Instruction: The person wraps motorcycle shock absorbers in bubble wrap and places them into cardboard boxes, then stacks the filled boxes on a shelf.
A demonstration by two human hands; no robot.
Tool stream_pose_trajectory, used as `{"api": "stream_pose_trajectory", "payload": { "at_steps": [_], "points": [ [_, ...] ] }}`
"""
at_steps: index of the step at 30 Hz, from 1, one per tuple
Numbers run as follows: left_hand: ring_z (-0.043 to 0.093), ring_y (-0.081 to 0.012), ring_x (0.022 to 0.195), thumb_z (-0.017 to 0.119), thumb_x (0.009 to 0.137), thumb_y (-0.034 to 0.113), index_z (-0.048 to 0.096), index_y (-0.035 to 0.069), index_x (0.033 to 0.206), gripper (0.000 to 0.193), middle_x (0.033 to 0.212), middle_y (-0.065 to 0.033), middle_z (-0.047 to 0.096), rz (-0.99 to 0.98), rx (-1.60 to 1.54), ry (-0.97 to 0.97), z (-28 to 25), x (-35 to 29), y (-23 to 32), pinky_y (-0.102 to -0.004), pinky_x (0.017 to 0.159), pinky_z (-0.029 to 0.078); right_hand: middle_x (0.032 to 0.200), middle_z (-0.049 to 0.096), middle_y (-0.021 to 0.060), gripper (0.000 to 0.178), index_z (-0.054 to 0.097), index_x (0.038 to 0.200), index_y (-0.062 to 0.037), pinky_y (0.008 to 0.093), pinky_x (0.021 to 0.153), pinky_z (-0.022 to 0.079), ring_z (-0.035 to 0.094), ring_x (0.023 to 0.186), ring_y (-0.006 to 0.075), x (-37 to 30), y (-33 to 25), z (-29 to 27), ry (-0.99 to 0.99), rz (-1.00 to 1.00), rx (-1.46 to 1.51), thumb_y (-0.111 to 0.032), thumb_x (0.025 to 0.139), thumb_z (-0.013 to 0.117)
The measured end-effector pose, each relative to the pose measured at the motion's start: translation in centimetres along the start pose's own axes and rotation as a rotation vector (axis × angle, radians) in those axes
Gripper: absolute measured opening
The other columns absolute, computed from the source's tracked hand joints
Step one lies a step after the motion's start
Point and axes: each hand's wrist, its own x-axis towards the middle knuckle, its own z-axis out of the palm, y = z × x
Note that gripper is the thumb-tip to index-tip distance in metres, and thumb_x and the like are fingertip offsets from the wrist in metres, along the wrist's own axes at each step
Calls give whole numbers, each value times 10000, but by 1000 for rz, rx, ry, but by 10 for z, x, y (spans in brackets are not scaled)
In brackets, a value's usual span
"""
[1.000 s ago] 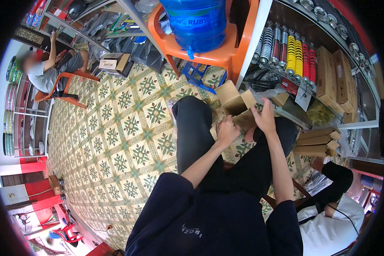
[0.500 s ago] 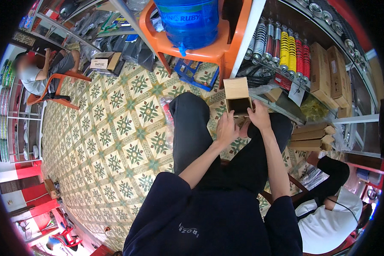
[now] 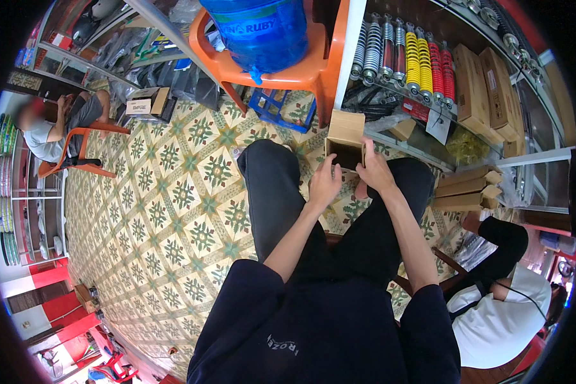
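Observation:
A small brown cardboard box (image 3: 345, 131) is held above the gap between my knees, its top flap standing up at the far side. The inside of it looks dark, and I cannot tell whether anything lies in it. My left hand (image 3: 325, 184) grips the near left edge, fingertips at the rim. On the right side, my right hand (image 3: 376, 170) holds the box wall with thumb and fingers.
Beyond the box stands an orange plastic chair (image 3: 275, 73) bearing a blue water jug (image 3: 262, 35). Coil shock absorbers (image 3: 419, 64) and long cartons (image 3: 477, 89) fill the shelf at right. One person (image 3: 502, 320) sits close at right, another (image 3: 48, 131) far left.
The whole view has shifted a little. My left fingers have moved from the box's near edge to its near left corner. The red item in plastic by my left knee no longer shows.

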Motion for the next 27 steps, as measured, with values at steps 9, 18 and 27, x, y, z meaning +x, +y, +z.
{"api": "stream_pose_trajectory", "payload": {
  "at_steps": [9, 18, 27],
  "points": [
    [667, -282, 759, 520, 842, 109, 580, 4, 1087, 273, 863, -197, 660, -199, -269, -13, 1, 7, -9, -373, 711, 509, 1215, 490, 301, 727, 284, 1315, -42, 477, 906, 446, 503, 1107, 472, -4, -13, -5, 39, -102, 28, -67, 704, 678],
    [569, -224, 681, 599, 810, 71, 457, 35, 1033, 267, 879, -146, 587, -92, -307, 111, 17, 3, -30, -354, 646, 451, 1295, 439, 277, 852, 246, 1361, -78, 502, 937, 432, 450, 1186, 463, -1, -11, -4, -25, -197, 14, -143, 677, 750],
    [569, -233, 808, 637, 800, 72, 377, 41, 1116, 411, 955, -141, 537, -85, -320, 168, 17, 3, -14, -345, 746, 463, 1309, 432, 239, 881, 247, 1388, -78, 456, 977, 405, 438, 1219, 423, -3, -12, -2, -128, -110, -36, -131, 666, 749]
  ]
}}
